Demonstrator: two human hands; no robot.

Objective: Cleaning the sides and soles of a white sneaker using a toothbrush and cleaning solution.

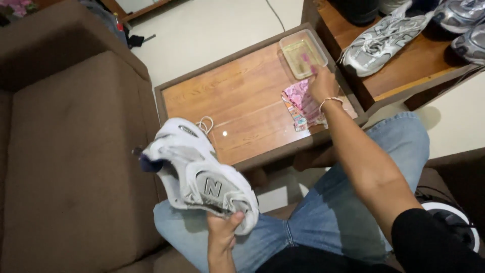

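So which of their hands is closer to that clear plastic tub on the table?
The right hand. It reaches over the low table, at the near edge of the clear plastic tub, above a pink cloth. The left hand is far off, holding a white sneaker over the lap.

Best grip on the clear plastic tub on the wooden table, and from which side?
Probably the near short wall of the clear tub, pinched over the rim from above. It sits open-topped near the table's far corner with liquid inside, so a level two-sided hold seems safer. The right hand is already beside that wall; the left hand holds the white sneaker.
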